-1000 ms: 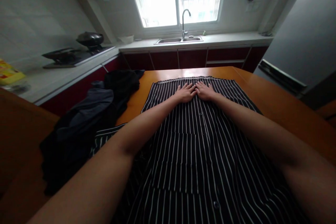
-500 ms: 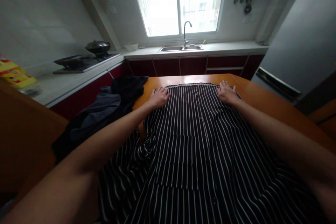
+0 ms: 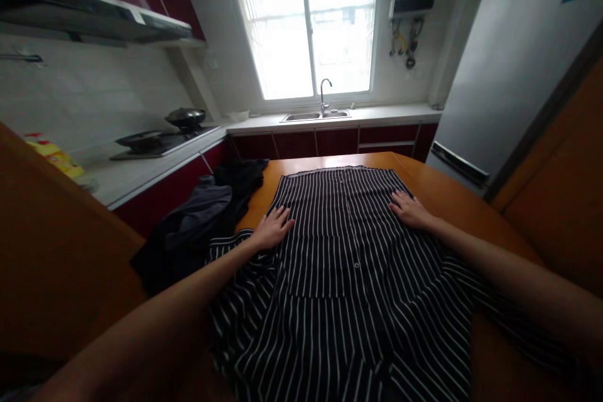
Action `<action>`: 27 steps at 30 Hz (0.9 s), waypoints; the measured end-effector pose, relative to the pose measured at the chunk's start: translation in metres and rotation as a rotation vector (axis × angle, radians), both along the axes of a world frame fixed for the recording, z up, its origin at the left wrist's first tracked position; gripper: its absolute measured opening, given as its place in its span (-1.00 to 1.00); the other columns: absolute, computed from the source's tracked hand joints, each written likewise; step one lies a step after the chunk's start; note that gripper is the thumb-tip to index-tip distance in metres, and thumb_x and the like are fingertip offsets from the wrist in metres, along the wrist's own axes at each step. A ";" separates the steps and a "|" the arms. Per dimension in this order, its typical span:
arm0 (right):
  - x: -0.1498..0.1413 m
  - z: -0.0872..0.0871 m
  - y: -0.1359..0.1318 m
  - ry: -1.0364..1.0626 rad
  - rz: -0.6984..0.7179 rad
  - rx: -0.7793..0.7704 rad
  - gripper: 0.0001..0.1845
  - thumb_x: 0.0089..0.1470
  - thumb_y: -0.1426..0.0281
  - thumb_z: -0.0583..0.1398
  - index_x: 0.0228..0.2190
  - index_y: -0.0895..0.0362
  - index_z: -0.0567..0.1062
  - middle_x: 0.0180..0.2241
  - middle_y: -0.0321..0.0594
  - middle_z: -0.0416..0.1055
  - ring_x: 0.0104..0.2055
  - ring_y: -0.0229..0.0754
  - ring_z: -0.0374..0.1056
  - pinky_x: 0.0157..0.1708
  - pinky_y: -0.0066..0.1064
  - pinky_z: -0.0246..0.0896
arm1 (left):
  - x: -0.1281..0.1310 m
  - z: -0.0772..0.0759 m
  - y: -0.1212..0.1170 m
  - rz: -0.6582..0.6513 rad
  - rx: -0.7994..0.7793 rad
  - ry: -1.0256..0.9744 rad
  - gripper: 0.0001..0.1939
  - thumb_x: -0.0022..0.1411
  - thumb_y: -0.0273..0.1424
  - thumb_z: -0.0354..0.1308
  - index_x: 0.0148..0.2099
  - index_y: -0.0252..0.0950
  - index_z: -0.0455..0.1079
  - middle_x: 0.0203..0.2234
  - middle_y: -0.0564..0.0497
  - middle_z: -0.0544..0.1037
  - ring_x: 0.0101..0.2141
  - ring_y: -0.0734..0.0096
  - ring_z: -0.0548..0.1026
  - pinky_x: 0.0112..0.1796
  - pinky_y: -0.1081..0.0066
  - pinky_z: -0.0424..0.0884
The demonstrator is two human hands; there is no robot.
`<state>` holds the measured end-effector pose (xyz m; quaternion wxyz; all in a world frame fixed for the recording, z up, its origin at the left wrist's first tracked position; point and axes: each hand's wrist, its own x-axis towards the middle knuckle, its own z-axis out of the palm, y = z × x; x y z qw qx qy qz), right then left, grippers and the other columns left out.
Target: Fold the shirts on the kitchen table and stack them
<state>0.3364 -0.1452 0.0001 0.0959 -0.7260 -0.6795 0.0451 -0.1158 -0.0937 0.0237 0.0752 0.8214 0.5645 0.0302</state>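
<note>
A black shirt with white stripes (image 3: 325, 264) lies spread, buttons up, on the orange wooden table (image 3: 452, 185), its hem toward the window. My left hand (image 3: 274, 228) rests on the shirt's left edge, fingers spread and pointing away from me. On the opposite edge, a bit farther off, my right hand (image 3: 411, 209) lies flat with its fingers apart. The left sleeve is bunched beneath my left forearm; the right one stretches out under my right forearm. Neither hand grips the cloth.
Dark crumpled clothes (image 3: 202, 213) lie on the table's left side. Beyond stand a counter with a sink (image 3: 315, 116) and a stove (image 3: 164, 141) bearing a covered wok (image 3: 185, 118). A grey fridge (image 3: 499, 75) rises at the right.
Both hands have slid back from the shirt's far hem along its sides, the left one farther. My view has tilted up, showing more of the range hood and the wall heater.
</note>
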 end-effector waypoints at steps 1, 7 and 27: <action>0.012 0.005 -0.002 0.021 -0.030 0.029 -0.33 0.34 0.17 -0.13 0.34 0.23 0.15 0.41 0.05 -0.06 0.45 0.05 -0.18 0.36 0.12 -0.24 | -0.007 0.007 -0.003 -0.008 0.006 -0.028 -0.25 0.44 0.02 -0.32 0.43 -0.37 0.09 0.40 -0.22 0.07 0.39 0.01 -0.01 0.30 0.00 -0.03; 0.046 0.024 -0.076 0.159 0.012 0.280 -0.45 0.26 0.21 0.02 0.14 0.23 0.44 0.24 0.11 0.30 0.32 0.07 0.17 0.31 -0.03 0.04 | -0.034 0.044 -0.095 -0.384 0.060 -0.138 -0.44 0.46 -0.03 -0.11 0.35 -0.16 0.26 0.34 -0.04 0.25 0.35 0.15 0.14 0.30 0.08 0.08; 0.081 0.019 -0.300 -0.277 -0.188 0.330 -0.76 0.07 0.44 0.08 -0.30 0.07 0.54 -0.24 -0.07 0.52 -0.22 0.05 0.45 -0.21 -0.08 0.35 | 0.017 0.026 -0.222 -0.781 0.005 -0.135 -0.34 0.46 -0.26 0.06 0.47 0.08 -0.13 0.40 0.03 0.09 0.38 0.09 0.03 0.30 -0.10 0.05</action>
